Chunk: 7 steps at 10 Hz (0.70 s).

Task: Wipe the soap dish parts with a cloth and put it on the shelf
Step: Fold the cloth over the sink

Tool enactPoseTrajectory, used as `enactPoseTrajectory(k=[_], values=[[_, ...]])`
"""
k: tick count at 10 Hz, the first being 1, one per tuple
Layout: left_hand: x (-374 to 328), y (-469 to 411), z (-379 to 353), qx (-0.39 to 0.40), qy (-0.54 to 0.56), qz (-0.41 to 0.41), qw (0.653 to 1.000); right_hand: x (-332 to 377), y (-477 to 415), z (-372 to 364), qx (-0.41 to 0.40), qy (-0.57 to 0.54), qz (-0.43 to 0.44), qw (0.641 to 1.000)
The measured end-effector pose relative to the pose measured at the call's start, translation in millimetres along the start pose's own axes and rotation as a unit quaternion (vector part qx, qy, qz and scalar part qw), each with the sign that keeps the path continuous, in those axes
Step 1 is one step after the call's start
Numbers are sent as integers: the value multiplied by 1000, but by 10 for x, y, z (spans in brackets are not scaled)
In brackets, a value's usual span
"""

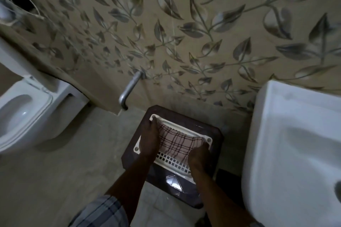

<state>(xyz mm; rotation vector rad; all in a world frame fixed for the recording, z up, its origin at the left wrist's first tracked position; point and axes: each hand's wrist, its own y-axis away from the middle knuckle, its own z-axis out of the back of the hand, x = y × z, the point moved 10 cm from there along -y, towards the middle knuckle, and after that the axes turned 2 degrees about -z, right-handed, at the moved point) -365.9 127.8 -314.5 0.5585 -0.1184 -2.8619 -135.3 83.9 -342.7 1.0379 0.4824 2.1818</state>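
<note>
The soap dish (171, 161) looks like white moulded plastic, smooth, with a perforated grid along its near side. The cloth (177, 141) lying in it is a thin woven fabric, matt, in a dark check on pale pink. The stool (175, 183) below is dark brown plastic with a glossy top that catches light. The toilet (27, 116) at left and the sink (295, 134) at right look like glazed white ceramic. The bent pipe (129, 88) is dull grey metal. The leaf-patterned wall (203, 42) has a soft sheen; the floor (73, 162) is matt grey.

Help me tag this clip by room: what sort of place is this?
Almost certainly a bathroom: a white toilet stands at the left, a white washbasin at the right, and a leaf-patterned wall runs behind them.
</note>
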Motion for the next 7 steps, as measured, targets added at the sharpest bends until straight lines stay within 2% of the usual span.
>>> enactPoseTrajectory(k=[1, 2, 3, 4, 5, 6, 7], values=[[-159, 128, 8, -33, -41, -62, 997, 267, 234, 27, -51, 149, 145, 977], [-153, 243, -354, 57, -7, -95, 994, 241, 306, -278, -12, 257, 241, 936], [5, 305, -633, 113, -27, -85, 990, 81, 302, -483, 59, 297, 228, 925], [53, 254, -699, 111, -17, -71, 991, 64, 214, -431, 43, 261, 205, 942], [-69, 279, -540, 123, -4, -67, 990, 160, 278, -340, 92, 226, 178, 953], [-329, 359, -104, 50, -21, -89, 995, 384, 494, -196, 152, 218, 218, 939], [-771, 597, 432, 14, -59, -109, 992, 770, 920, 205, 175, 153, 278, 932]])
